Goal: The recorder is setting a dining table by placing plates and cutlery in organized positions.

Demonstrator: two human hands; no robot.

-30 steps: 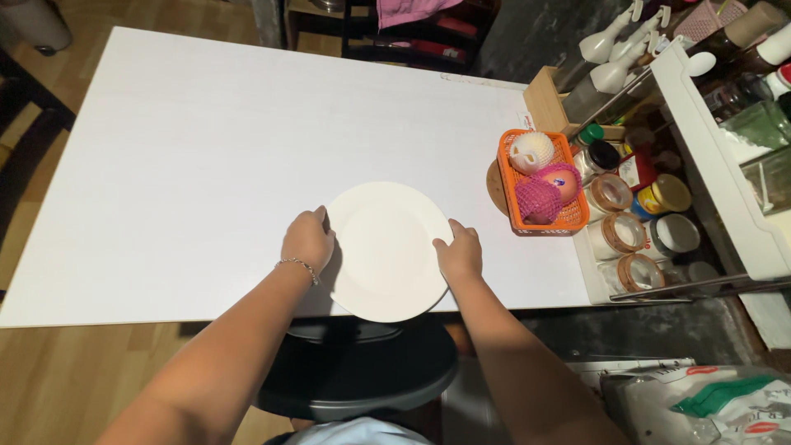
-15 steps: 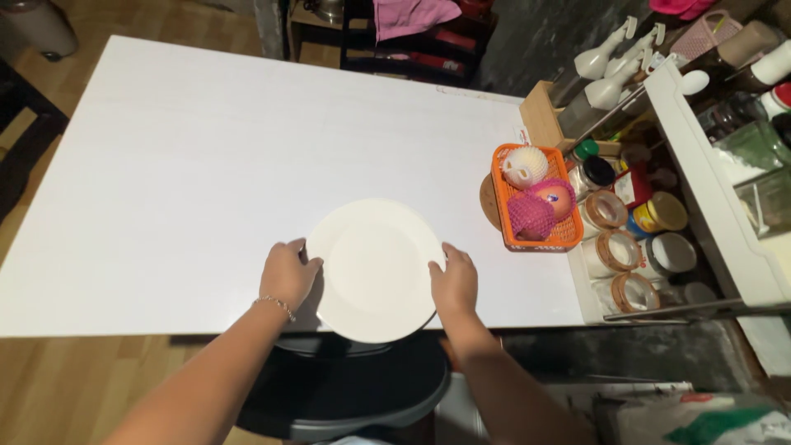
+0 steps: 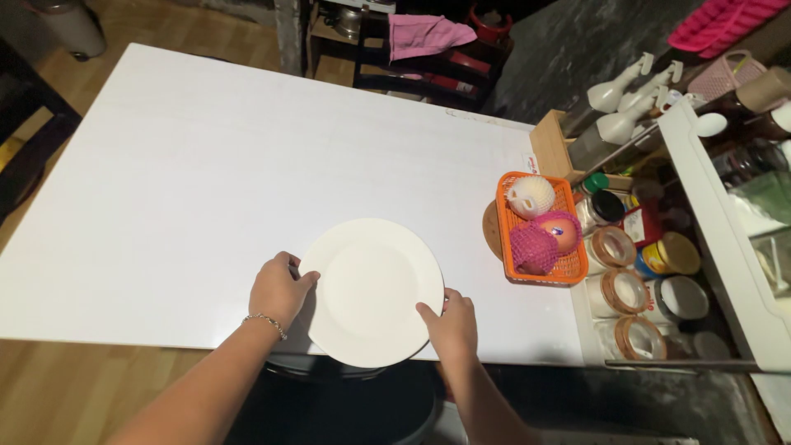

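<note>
I see a round white plate point(image 3: 371, 290) lying flat on the white tabletop point(image 3: 206, 181), close to the near edge, its nearest rim reaching about to that edge. My left hand point(image 3: 278, 290) grips the plate's left rim, thumb on top and fingers curled beside it; a thin bracelet point(image 3: 265, 321) sits on that wrist. My right hand point(image 3: 451, 323) holds the lower right rim, thumb over the edge. Both hands are closed on the plate.

Well to the right, by the tabletop's right edge, stands an orange basket point(image 3: 568, 268) with fruit in foam nets: one white point(image 3: 530, 196), two pink point(image 3: 544, 239). Just beyond it, off the tabletop, is a tray of lidded jars point(image 3: 626, 288). White spray bottles point(image 3: 618, 91) stand farther back. A pink cloth point(image 3: 428, 35) hangs on a dark chair past the far edge. A dark stool point(image 3: 346, 404) shows below the plate.
</note>
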